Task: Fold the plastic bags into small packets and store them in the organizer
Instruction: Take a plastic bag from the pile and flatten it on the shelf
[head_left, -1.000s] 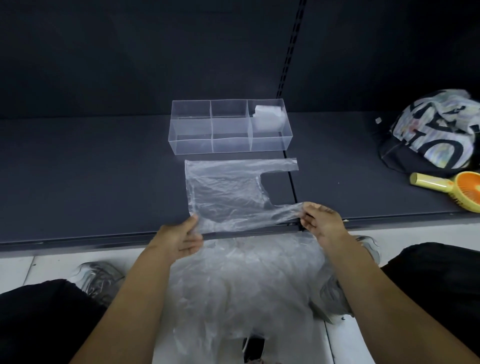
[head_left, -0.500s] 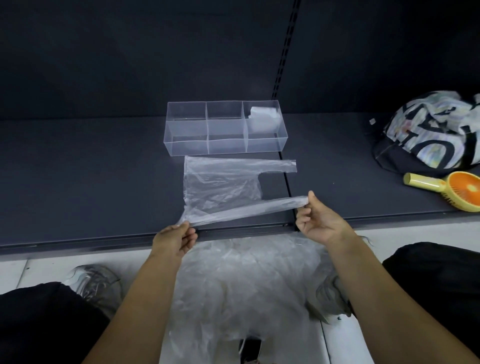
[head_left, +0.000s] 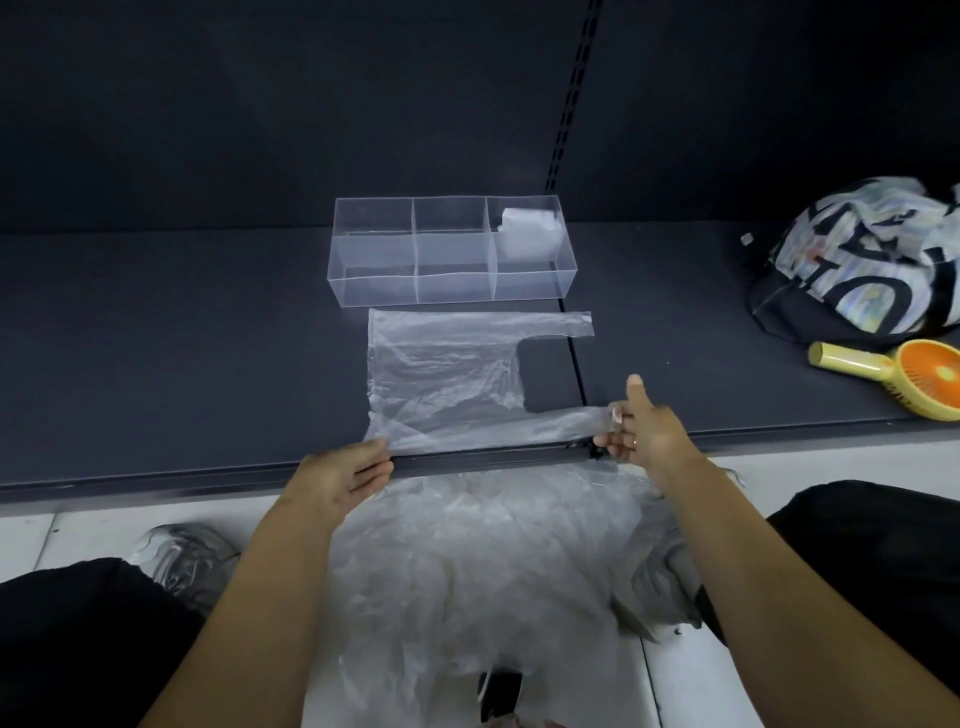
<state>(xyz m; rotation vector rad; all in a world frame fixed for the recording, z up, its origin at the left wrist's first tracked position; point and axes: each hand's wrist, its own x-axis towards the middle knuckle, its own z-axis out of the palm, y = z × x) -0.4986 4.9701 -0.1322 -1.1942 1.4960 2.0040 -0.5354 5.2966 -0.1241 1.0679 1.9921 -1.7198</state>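
Your left grip (head_left: 344, 474) pinches the near corner and your right grip (head_left: 644, 434) curls round the near handle of the plastic bag (head_left: 441, 374), spread on the shelf (head_left: 156, 338) just beyond them, short of the organizer (head_left: 452, 291); it looks like limp, slippery film, so hold it by the edges.

Light: dim, soft, from overhead; faint shadows on the dark grey metal shelf (head_left: 171, 332).
Focus: slightly soft throughout.
Edges: wide-angle bending.
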